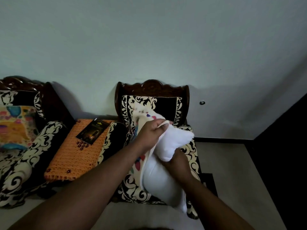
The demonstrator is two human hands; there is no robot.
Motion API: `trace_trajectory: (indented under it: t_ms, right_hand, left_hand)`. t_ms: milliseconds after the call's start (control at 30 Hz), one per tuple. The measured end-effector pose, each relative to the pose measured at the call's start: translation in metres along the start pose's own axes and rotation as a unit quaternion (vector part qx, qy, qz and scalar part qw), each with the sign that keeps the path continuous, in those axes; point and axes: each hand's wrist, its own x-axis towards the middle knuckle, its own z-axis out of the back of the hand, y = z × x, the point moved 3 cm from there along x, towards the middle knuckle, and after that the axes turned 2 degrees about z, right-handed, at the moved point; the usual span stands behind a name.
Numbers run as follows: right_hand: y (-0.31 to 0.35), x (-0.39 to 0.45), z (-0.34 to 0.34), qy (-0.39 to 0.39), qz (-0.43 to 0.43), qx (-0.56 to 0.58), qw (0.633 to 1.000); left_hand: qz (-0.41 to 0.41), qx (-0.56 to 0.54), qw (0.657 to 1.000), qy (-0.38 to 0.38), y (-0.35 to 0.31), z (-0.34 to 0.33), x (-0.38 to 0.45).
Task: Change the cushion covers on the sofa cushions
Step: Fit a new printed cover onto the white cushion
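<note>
A white cushion insert [159, 178] lies on the black-and-cream armchair [191, 151], bent in the middle, partly inside a cream cover with coloured spots [141, 113]. My left hand [152, 131] grips the cover's open edge near the insert's upper end. My right hand [176, 161] holds the insert from below at its bend, fingers hidden under the white fabric. A second cushion with a colourful printed cover [15, 125] rests on the sofa at the left.
Between sofa and armchair stands a side table with an orange crocheted mat [73, 160] and a dark booklet [93, 131] on it. A pale wall runs behind. A dark panel [285, 155] closes the right side. Light floor lies in front.
</note>
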Motion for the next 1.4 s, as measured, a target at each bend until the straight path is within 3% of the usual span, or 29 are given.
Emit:
trace_trajectory:
  t_ms: [100,167,333,433,567,733,833,900,933,1033,1100,1167,1267,1400]
  right_hand:
    - [0.016,0.009,0.019,-0.099,0.017,0.074,0.992]
    - [0.032,0.008,0.036,-0.194,0.06,0.148,0.968]
    - [0.018,0.021,0.06,-0.281,-0.002,0.264,0.923]
    - [0.014,0.026,0.065,-0.312,0.0,0.277,0.909]
    - [0.018,0.029,0.066,-0.386,0.014,0.28,0.879]
    - [0.03,0.033,0.079,-0.477,0.054,0.235,0.845]
    - [0.026,0.033,0.075,-0.458,0.061,0.21,0.862]
    - [0.019,0.032,0.071,-0.405,0.067,0.203,0.889]
    - [0.018,0.029,0.069,-0.37,0.074,0.203,0.903]
    - [0.023,0.016,0.055,-0.283,0.117,0.184,0.934]
    - [0.029,0.007,0.043,-0.244,0.126,0.163,0.947]
    - [0.031,0.003,0.034,-0.22,0.12,0.129,0.959]
    - [0.022,0.002,0.033,-0.199,0.115,0.107,0.967]
    - [0.004,-0.001,0.02,-0.136,0.106,0.037,0.984]
  left_hand:
    - [-0.037,-0.01,0.996,-0.082,-0.015,0.006,0.001]
    - [-0.04,0.062,0.991,-0.114,-0.004,0.02,-0.005]
    - [0.119,0.293,0.948,-0.038,0.089,0.045,-0.05]
    - [0.115,0.431,0.895,-0.011,0.121,0.049,-0.057]
    - [0.034,0.508,0.858,0.07,0.101,0.015,-0.062]
    - [-0.131,0.413,0.882,0.188,0.059,-0.043,-0.108]
    - [-0.192,0.409,0.871,0.194,0.037,-0.069,-0.118]
    - [-0.224,0.441,0.849,0.184,0.029,-0.069,-0.116]
    - [-0.225,0.437,0.855,0.164,0.025,-0.062,-0.11]
    - [-0.084,0.24,0.967,-0.027,0.0,-0.023,-0.082]
    - [0.039,0.115,0.986,-0.117,-0.009,0.001,-0.046]
    - [0.091,0.103,0.985,-0.102,-0.013,0.019,-0.006]
    - [0.121,0.198,0.967,-0.108,-0.014,0.036,0.032]
    - [0.024,0.292,0.955,-0.044,-0.046,0.007,0.027]
